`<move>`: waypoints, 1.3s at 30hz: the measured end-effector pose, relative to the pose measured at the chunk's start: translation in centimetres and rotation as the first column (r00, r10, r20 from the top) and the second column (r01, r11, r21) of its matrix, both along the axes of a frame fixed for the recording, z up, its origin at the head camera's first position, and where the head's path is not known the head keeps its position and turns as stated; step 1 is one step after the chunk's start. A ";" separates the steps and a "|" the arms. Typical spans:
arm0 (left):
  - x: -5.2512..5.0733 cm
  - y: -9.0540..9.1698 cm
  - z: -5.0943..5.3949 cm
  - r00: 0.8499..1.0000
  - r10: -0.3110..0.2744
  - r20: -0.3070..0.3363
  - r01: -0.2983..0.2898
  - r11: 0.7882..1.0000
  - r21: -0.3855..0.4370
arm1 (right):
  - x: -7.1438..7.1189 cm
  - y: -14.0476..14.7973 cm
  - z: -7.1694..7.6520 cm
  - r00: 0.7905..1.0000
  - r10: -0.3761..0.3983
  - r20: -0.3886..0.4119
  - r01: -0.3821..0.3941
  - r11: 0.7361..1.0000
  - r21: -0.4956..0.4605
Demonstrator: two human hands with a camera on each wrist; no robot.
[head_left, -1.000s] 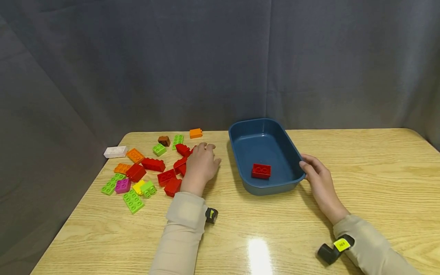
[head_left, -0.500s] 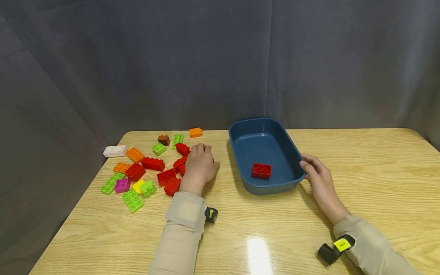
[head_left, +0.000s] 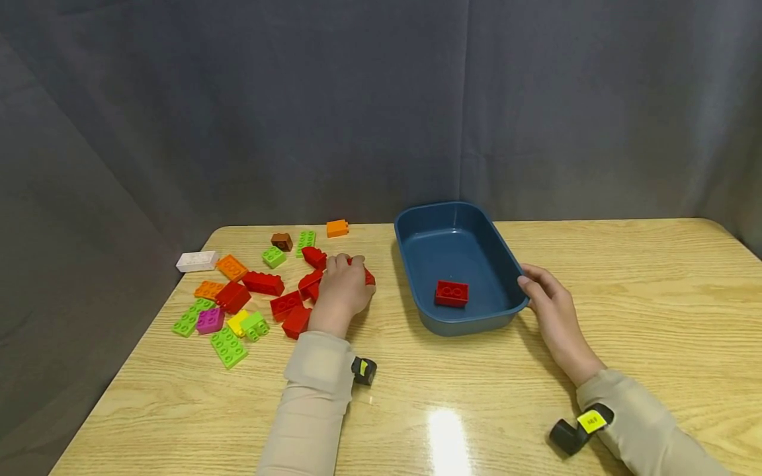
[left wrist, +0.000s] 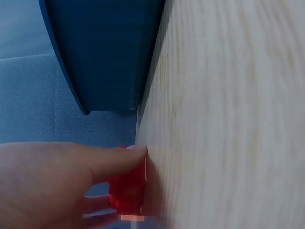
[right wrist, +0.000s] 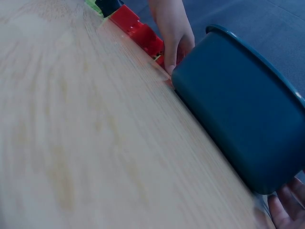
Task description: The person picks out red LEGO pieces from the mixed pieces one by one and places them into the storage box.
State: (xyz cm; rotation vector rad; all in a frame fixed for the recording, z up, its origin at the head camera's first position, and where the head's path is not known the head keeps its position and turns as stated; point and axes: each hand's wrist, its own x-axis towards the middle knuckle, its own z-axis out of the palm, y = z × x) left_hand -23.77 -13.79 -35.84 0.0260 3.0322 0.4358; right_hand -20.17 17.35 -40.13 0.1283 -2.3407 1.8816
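Observation:
My left hand (head_left: 342, 291) is among the toy bricks left of the blue plastic bin (head_left: 464, 327). It pinches a red brick (left wrist: 128, 191) on the table between thumb and fingers; in the head view most of that brick is hidden under the hand. Around the hand lie several other red bricks (head_left: 264, 283). One more red brick (head_left: 451, 294) sits inside the bin near its front. At the bin's right front corner my right hand (head_left: 550, 307) grips the rim, thumb on top and fingers against the outer side.
Farther left lie green bricks (head_left: 229, 347), a magenta brick (head_left: 210, 320), a yellow brick (head_left: 237, 323), orange bricks (head_left: 231, 268) and a white brick (head_left: 197, 261). A brown brick (head_left: 282, 242) and an orange brick (head_left: 337, 228) are near the table's back edge, before a grey curtain (head_left: 297, 119).
My left hand has shifted slightly left and down, its fingers drawing in on the red brick, which now shows past the fingertips. The right hand and bin have stayed in place.

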 end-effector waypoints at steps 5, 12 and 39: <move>0.1 0.0 0.1 0.999 0.010 0.033 -0.011 0.999 0.037 | 0.0 0.0 0.0 1.000 0.000 -0.001 0.000 1.000 -0.002; 0.1 0.0 0.2 0.999 0.019 0.030 -0.021 0.997 0.074 | 0.0 0.0 0.1 1.000 -0.002 0.003 0.002 1.000 -0.011; 0.9 1.6 4.1 0.972 0.034 -0.234 0.019 0.976 0.218 | 0.1 -0.1 0.2 1.000 -0.010 0.015 0.010 1.000 -0.005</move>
